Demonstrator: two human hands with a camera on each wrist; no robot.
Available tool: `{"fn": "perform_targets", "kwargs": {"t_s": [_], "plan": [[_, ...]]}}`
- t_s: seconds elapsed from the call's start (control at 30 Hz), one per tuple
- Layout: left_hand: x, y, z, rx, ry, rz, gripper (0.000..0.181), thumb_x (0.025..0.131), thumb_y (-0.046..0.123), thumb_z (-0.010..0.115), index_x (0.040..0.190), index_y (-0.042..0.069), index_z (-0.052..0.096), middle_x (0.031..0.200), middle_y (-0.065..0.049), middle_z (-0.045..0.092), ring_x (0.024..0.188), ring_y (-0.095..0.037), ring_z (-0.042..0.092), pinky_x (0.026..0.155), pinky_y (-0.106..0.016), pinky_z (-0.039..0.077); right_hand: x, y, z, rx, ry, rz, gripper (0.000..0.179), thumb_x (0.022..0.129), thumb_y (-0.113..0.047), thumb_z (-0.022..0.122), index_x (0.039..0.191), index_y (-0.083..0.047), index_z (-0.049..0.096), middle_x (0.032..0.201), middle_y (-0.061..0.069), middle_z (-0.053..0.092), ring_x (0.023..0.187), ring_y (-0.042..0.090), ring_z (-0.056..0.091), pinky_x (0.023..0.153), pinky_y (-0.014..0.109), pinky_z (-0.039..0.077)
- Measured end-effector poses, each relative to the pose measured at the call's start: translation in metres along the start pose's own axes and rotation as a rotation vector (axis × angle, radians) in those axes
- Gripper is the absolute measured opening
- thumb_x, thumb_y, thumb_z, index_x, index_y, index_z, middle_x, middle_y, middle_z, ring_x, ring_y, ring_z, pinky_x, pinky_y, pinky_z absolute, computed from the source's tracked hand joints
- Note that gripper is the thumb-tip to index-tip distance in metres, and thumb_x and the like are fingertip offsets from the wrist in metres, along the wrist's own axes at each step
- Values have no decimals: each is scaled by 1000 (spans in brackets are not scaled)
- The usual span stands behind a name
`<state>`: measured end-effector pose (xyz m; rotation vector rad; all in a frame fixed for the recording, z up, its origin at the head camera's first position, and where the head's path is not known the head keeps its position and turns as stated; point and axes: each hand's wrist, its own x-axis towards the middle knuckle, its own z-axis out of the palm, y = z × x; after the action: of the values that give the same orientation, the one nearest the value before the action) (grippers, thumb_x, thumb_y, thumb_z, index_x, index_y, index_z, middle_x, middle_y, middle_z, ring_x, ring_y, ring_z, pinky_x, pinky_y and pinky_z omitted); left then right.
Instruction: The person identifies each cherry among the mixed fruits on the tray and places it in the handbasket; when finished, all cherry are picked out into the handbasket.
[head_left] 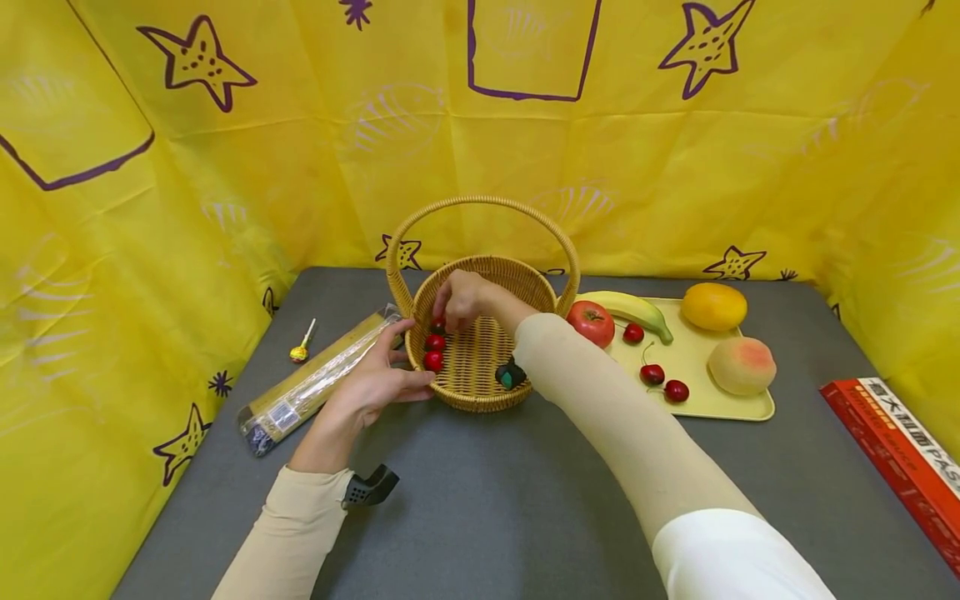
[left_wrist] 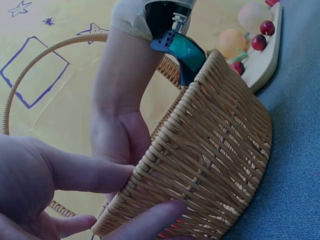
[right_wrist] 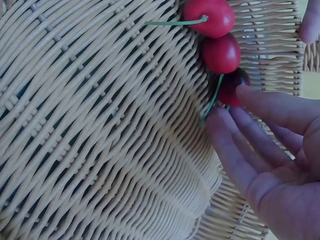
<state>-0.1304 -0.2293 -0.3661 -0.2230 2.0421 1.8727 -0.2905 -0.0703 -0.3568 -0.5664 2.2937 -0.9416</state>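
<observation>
A wicker basket (head_left: pixel 480 403) with a tall arched handle stands on the table. My left hand (head_left: pixel 378 379) holds its rim at the left, fingers and thumb spread along it. In the left wrist view one finger meets the rim while another digit lies along the outer weave. Inside the basket my right hand (head_left: pixel 467 298) pinches a dark red cherry (right_wrist: pixel 235 85) between thumb and fingers, against the side wall. Beside that cherry, two brighter red cherries sit in a row, a middle one (right_wrist: pixel 221 53) and an end one (right_wrist: pixel 212 17), with green stems showing.
Right of the basket, a cream tray (head_left: pixel 697 408) carries a tomato (head_left: pixel 591 323), banana (head_left: pixel 630 310), mango (head_left: pixel 714 307), peach (head_left: pixel 742 366) and several cherries. A wrapped package (head_left: pixel 322 375) and a lollipop (head_left: pixel 300 352) lie left. A red pasta box (head_left: pixel 900 450) lies far right.
</observation>
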Motion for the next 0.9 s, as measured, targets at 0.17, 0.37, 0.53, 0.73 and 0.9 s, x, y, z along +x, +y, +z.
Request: {"fn": "perform_targets", "kwargs": {"t_s": [0.17, 0.37, 0.53, 0.73, 0.9], "plan": [[1, 0, 0, 3, 0, 5, 96, 95, -9, 66, 168, 20, 10, 153, -33, 28, 118, -46, 64, 89, -41, 65, -3, 0, -3, 7, -2, -13, 33, 81, 11, 76, 112, 3, 76, 96, 11, 71, 81, 25, 69, 90, 46, 65], [1, 0, -1, 5, -1, 6, 96, 95, -10, 66, 168, 20, 10, 153, -33, 29, 117, -45, 65, 87, -39, 66, -7, 1, -5, 15, 6, -39, 32, 82, 10, 76, 113, 2, 76, 89, 9, 73, 76, 22, 70, 91, 47, 65], [1, 1, 0, 5, 3, 6, 96, 95, -10, 66, 168, 19, 10, 153, -33, 30, 116, -45, 66, 86, -39, 66, -16, -2, -9, 46, -7, -70, 33, 83, 10, 75, 115, 5, 74, 89, 8, 72, 72, 18, 66, 93, 52, 63], [1, 1, 0, 11, 1, 3, 96, 95, -10, 66, 168, 19, 10, 154, -33, 28, 115, -44, 66, 87, -40, 66, -26, -6, -14, 69, -14, -88, 32, 86, 6, 75, 118, 4, 72, 99, 10, 73, 83, 27, 70, 94, 52, 62], [1, 0, 0, 16, 1, 7, 96, 95, -10, 66, 168, 19, 10, 154, -34, 29, 112, -41, 68, 86, -39, 66, -34, -5, -16, 117, -23, -108, 33, 90, 3, 75, 122, 5, 71, 111, 14, 74, 106, 38, 71, 97, 50, 61]]}}
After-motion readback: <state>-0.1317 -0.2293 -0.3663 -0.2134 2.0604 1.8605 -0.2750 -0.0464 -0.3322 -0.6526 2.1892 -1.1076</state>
